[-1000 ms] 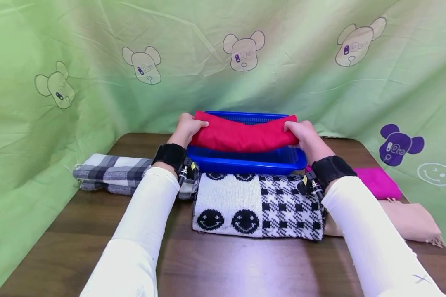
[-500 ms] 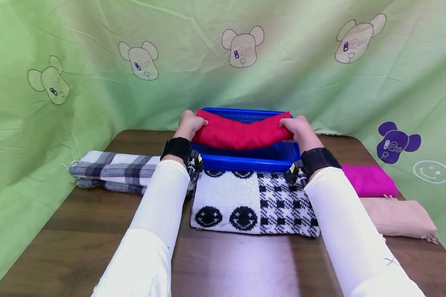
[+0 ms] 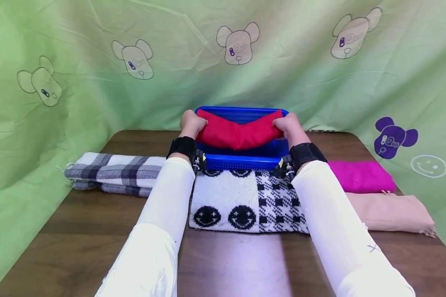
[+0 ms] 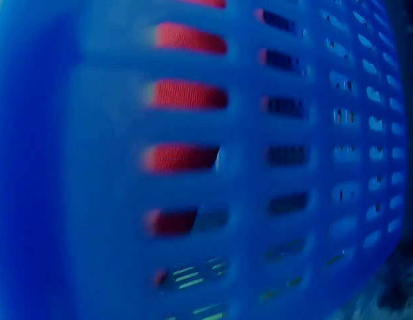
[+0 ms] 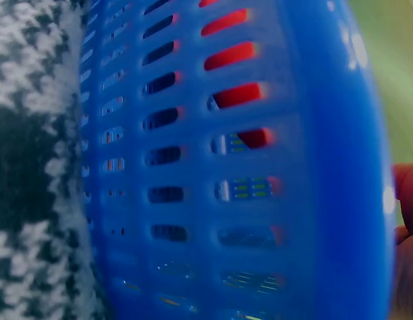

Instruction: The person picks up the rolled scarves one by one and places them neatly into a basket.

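Note:
A folded red cloth, probably a scarf (image 3: pixel 238 135), sags in the middle between my two hands at the blue plastic basket (image 3: pixel 241 161). My left hand (image 3: pixel 192 123) grips its left end, thumb on top. The right hand (image 3: pixel 289 126) holds the other end the same way, inside the basket's right side. Red fabric shows through the slots of the basket wall (image 4: pixel 113 153) in the left wrist view. In the right wrist view, fingers (image 5: pixel 407 197) appear past the basket rim (image 5: pixel 339 167). The fingers under the cloth are hidden.
A black-and-white knitted scarf (image 3: pixel 226 198) with smiley faces lies folded before the basket. Left is a grey plaid scarf (image 3: pixel 113 169); right are a magenta folded cloth (image 3: pixel 360 176) and a pale pink fringed scarf (image 3: pixel 390 212). A green curtain (image 3: pixel 186 78) hangs behind the table (image 3: pixel 230 264).
Both hands, the right more, have moved inward and closer together. The red cloth now sags deeper in the middle and lies lower, within the basket's width.

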`<state>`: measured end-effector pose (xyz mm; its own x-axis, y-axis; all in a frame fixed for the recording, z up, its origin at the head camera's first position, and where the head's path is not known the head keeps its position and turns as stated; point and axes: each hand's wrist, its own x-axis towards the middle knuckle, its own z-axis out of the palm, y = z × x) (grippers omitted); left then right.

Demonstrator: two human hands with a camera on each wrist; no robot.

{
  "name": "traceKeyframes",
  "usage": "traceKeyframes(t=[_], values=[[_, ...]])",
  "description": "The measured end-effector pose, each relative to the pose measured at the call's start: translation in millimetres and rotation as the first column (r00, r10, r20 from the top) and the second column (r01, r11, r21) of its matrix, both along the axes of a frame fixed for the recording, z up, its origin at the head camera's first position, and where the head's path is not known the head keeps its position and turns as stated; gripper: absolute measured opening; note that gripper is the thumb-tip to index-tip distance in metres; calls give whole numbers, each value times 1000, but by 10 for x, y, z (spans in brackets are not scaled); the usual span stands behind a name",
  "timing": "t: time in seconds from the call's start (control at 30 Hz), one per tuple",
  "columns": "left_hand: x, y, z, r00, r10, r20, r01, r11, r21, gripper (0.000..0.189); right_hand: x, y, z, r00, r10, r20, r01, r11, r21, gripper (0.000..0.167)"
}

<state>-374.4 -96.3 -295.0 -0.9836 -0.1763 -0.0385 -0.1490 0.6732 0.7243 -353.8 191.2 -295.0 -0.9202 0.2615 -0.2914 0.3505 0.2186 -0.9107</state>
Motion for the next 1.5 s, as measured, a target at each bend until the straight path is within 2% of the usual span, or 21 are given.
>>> traceKeyframes(t=[0.13, 0.27, 0.43, 0.6, 0.7, 0.8, 0.9, 0.97, 1.13, 1.27, 1.37, 1.5], values=[[-17, 27, -37, 998, -12, -55, 6, 994, -108, 30, -40, -31, 2, 1000, 26, 1, -26, 998, 60, 57], [-76, 84, -80, 995, -47, -90, 27, 976, -217, 28, -66, -8, -20, 999, 39, -11, -37, 987, 155, 55], [-64, 137, -139, 991, -85, -99, 59, 968, -246, 25, -49, 10, -71, 999, 49, -7, -46, 968, 245, 51], [-21, 154, -186, 990, -97, -101, 73, 974, -216, 21, -40, 1, -110, 998, 69, 11, -69, 951, 301, 53], [-17, 156, -213, 990, -101, -94, 79, 973, -217, 22, -42, 5, -124, 994, 101, 33, -106, 923, 370, 56], [-25, 163, -241, 990, -129, -65, 107, 958, -267, 21, -38, 22, -138, 989, 141, 40, -144, 889, 434, 56], [-39, 175, -262, 987, -157, -35, 138, 937, -321, 16, -10, 25, -128, 982, 185, 50, -184, 843, 506, 53], [-46, 185, -267, 985, -169, -23, 152, 932, -329, 13, 7, 23, -119, 977, 208, 57, -204, 803, 560, 51], [-44, 195, -263, 979, -202, 7, 193, 926, -325, 12, 53, -8, -74, 953, 281, 118, -283, 673, 684, 47], [-34, 185, -268, 969, -242, 56, 247, 922, -299, 9, 63, -35, -55, 934, 320, 160, -327, 585, 742, 38], [-27, 183, -263, 961, -262, 84, 275, 926, -259, 9, 50, -43, -45, 934, 317, 165, -324, 558, 764, 36], [-36, 189, -270, 957, -274, 94, 289, 926, -243, 10, 42, -38, -10, 938, 304, 166, -315, 548, 775, 41]])
